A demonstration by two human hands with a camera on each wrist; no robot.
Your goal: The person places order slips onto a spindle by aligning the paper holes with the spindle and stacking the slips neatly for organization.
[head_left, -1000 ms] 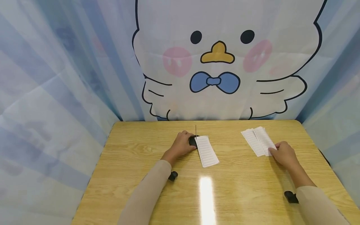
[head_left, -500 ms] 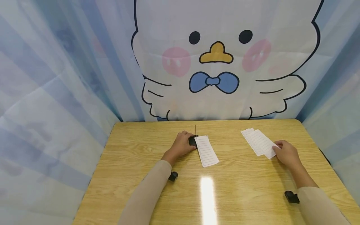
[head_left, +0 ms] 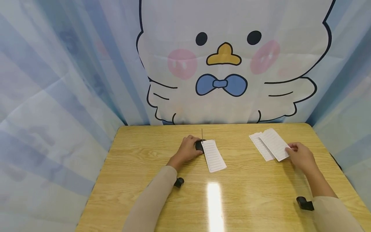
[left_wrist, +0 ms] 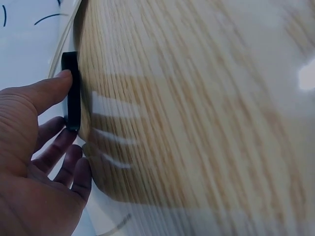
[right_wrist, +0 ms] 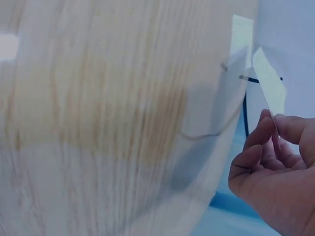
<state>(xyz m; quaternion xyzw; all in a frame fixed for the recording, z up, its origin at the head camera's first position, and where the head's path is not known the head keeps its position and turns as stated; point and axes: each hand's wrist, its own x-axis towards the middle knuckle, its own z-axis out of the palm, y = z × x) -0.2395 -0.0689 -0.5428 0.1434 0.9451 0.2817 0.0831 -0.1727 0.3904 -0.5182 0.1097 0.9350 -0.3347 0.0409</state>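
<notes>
My left hand (head_left: 186, 149) holds the round black base (head_left: 198, 146) of a receipt spike, thumb on one side and fingers on the other. Its thin metal rod (head_left: 202, 134) stands upright, and lined paper slips (head_left: 214, 157) lie at its foot, angled toward me. In the left wrist view the base (left_wrist: 72, 93) shows edge-on beside the thumb. At the right, my right hand (head_left: 302, 157) pinches a lined paper slip (head_left: 273, 144) by its near corner. In the right wrist view this slip (right_wrist: 270, 81) is raised off the table. Beneath it lie other slips (head_left: 260, 146), partly covered.
The wooden table (head_left: 145, 199) has a bright light reflection near its front middle. Dark wrist cameras (head_left: 305, 203) sit under both forearms. A curtain (head_left: 220, 106) with a cartoon bird hangs behind the far edge, and curtains close in both sides.
My right hand has drawn a slip off the pile toward the right and lifted it, baring more of the slips below. My left hand has stayed on the spike's base.
</notes>
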